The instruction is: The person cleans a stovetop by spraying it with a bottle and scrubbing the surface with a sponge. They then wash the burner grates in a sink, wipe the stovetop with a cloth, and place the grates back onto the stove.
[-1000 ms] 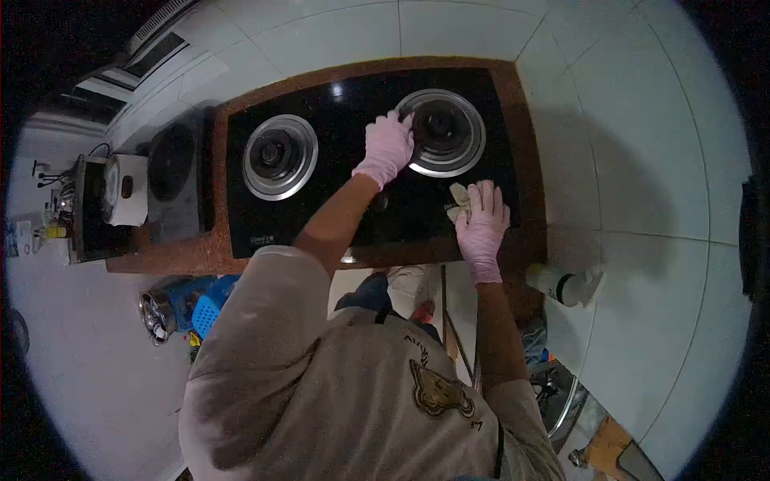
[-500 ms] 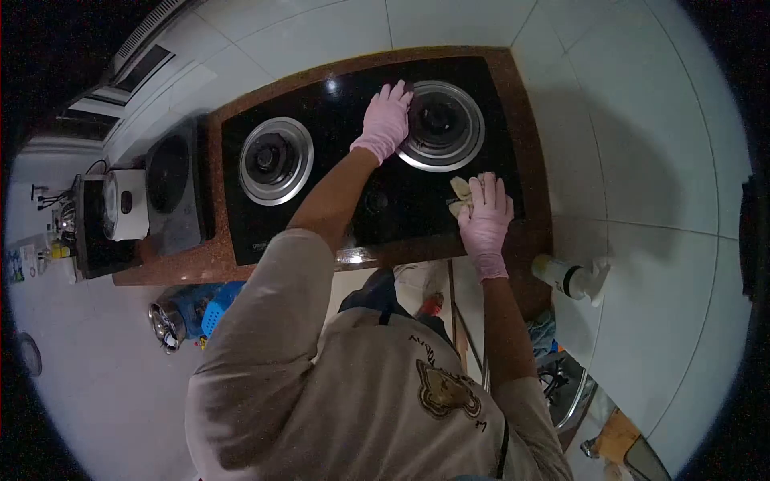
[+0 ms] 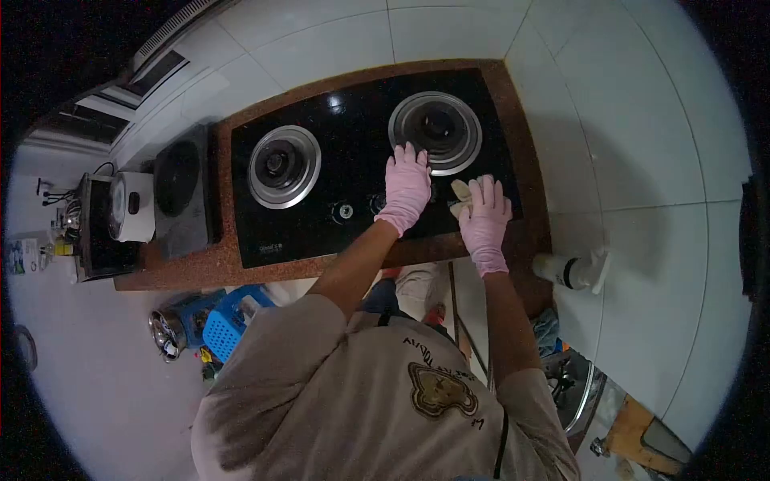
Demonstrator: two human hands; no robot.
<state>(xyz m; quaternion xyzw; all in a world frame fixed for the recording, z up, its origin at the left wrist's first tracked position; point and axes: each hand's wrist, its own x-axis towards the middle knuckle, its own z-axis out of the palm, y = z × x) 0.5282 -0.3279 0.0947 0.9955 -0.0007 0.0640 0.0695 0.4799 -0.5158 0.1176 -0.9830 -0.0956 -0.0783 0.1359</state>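
Note:
Both my hands wear pink gloves over a black glass gas hob (image 3: 361, 120) with two burners. My left hand (image 3: 407, 188) lies with its fingers stretched out flat, the fingertips at the lower left rim of the right burner (image 3: 437, 132). Nothing shows under it, though its palm side is hidden. My right hand (image 3: 485, 216) presses on a crumpled yellowish cloth (image 3: 460, 192) near the hob's front right corner. The left burner (image 3: 285, 167) stands apart from both hands, with a control knob (image 3: 345, 212) below it.
A bottle with a white spray top (image 3: 565, 271) is by the right wall. To the left are a dark appliance with a round plate (image 3: 180, 188) and a white rice cooker (image 3: 132, 206). A blue basket (image 3: 224, 325) is on the floor. Tiled walls (image 3: 329, 48) border the counter.
My left hand has come from the upper left side of the right burner toward the hob's front. The right hand stays on the cloth at nearly the same spot.

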